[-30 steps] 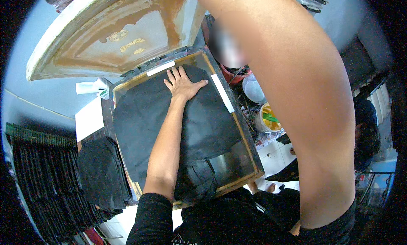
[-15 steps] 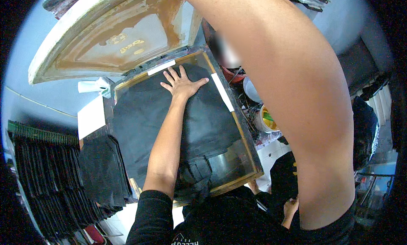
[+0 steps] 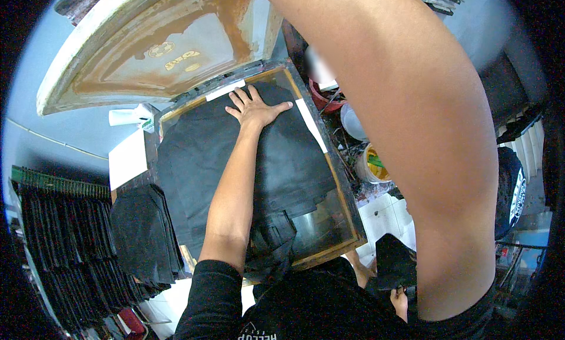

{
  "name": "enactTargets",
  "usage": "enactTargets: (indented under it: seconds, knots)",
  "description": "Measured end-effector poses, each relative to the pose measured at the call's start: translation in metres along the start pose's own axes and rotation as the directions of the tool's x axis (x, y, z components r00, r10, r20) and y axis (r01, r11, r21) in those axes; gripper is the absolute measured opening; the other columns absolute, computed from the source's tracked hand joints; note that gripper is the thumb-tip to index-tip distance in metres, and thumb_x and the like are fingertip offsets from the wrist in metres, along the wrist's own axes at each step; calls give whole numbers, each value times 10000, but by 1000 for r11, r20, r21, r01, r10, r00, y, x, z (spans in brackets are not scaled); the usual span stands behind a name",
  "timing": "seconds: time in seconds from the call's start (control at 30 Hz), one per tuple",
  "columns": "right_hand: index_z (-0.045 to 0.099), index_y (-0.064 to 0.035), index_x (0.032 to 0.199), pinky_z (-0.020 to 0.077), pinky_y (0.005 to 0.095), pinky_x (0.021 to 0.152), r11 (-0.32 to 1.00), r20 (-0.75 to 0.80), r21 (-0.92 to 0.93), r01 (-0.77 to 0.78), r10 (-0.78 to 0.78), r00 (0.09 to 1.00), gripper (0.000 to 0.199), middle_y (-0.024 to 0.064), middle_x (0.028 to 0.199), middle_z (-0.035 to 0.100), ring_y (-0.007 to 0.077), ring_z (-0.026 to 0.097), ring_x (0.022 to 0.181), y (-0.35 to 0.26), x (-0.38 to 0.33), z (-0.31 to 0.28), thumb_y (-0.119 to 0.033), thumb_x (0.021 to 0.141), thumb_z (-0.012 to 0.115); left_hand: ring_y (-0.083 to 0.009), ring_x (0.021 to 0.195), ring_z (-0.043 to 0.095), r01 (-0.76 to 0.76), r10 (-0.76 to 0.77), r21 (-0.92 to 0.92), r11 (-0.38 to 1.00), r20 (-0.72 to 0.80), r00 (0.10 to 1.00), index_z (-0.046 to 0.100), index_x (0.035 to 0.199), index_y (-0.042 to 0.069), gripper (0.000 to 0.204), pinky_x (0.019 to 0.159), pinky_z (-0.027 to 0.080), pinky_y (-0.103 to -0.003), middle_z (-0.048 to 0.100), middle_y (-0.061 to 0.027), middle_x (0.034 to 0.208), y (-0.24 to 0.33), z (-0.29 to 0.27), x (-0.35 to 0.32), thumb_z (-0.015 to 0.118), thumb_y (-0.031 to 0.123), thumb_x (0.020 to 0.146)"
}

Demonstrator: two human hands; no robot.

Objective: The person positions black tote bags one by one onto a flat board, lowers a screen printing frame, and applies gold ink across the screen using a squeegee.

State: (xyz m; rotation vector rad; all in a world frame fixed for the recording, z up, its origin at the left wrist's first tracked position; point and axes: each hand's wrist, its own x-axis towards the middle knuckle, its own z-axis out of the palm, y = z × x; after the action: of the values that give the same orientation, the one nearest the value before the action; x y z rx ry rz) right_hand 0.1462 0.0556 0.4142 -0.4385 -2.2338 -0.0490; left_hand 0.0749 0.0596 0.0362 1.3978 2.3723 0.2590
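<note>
My left hand [image 3: 255, 111] lies flat on black fabric [image 3: 206, 157], fingers spread, near its far edge. The fabric rests on a dark board [image 3: 315, 234] with a yellowish border and shows folds at its near end. My right forearm rises past the upper edge of the picture, so the right hand is out of sight. Beyond the board, a screen-printing frame [image 3: 88, 51] stands tilted up, its mesh smeared with brown and bearing a small pale design. White strips [image 3: 310, 125] lie along the board's far and right edges.
Stacked black pieces [image 3: 144, 234] hang by the board's left side, near a rack of black fabric [image 3: 70, 240]. A white sheet [image 3: 128, 161] lies at left. Tubs [image 3: 374, 165] stand at right. Another person's hand [image 3: 400, 302] holds a black piece [image 3: 393, 260].
My left hand stays pressed on the fabric, almost unmoved. At lower right, the other person's black piece has shifted and turned. The view has moved slightly.
</note>
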Motion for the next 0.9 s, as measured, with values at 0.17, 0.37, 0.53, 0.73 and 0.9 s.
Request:
enactTargets:
  seconds: [0.17, 0.37, 0.53, 0.73, 0.9]
  knots:
    - [760, -1, 1070, 539, 427, 931, 1000, 11, 13, 17, -17, 1000, 357, 235, 1131, 718, 370, 691, 1082, 9, -2, -3, -268, 845, 686, -469, 1548, -55, 3, -3, 0, 1000, 5, 1000, 132, 1610, -4, 1492, 1175, 19, -715, 26, -327, 1655, 14, -3, 11, 730, 873, 562]
    - [754, 0, 1084, 537, 428, 932, 998, 36, 58, -2, 0, 999, 368, 236, 1135, 717, 370, 690, 1082, 12, -2, -2, -273, 846, 688, -468, 1549, -36, 46, -46, 29, 999, -2, 999, 130, 1608, -13, 1495, 1193, 12, -682, 43, -327, 1654, 15, -6, 20, 722, 880, 566]
    - [739, 9, 1074, 541, 437, 883, 992, 61, 40, -119, 117, 991, 345, 247, 1074, 721, 368, 697, 992, -18, 6, 21, -238, 842, 671, -444, 1553, 76, 8, -45, -211, 977, -171, 984, 189, 1586, -45, 1385, 1231, 80, -586, 191, -317, 1636, -16, -36, 2, 602, 914, 677]
    - [713, 1, 1081, 541, 424, 797, 993, 144, 10, -120, 118, 983, 355, 233, 980, 728, 331, 703, 848, -9, -65, -18, -273, 858, 678, -316, 1116, 681, -554, 329, -812, 184, -480, 813, 531, 1347, -59, 651, 965, 523, -387, 694, -238, 1203, -5, -104, -103, 620, 478, 991]
    - [694, 4, 1148, 545, 402, 810, 992, 111, 87, -90, 80, 991, 418, 233, 1021, 726, 314, 730, 933, -65, -147, 16, -307, 872, 747, -272, 913, 732, -494, 65, -839, -229, -519, 852, 597, 1212, -91, 434, 822, 583, -386, 714, -237, 1111, -113, -130, -275, 585, 306, 1038]
